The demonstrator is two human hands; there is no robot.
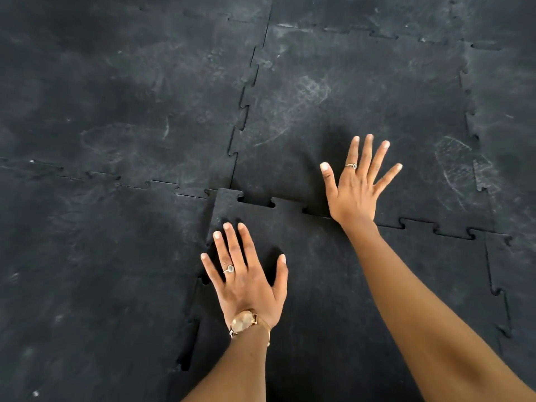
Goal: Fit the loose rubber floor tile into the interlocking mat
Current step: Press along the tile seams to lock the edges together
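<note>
The loose tile (319,271) lies nearest, black rubber, its far-left corner riding up over the mat (116,97) – teeth along that far edge not seated. On the tile's left part the left hand (246,282) presses flat, fingers spread, a watch (242,322) at its wrist. Beyond the tile's far edge the right hand (355,188) lies flat and splayed on the mat, heel at the seam

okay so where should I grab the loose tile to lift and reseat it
Probably the loose tile's far-left corner, approached from the far side. That corner rides on top of the neighbouring mat, with its tabs unseated, so fingers could hook under. The left hand is nearest.
</note>
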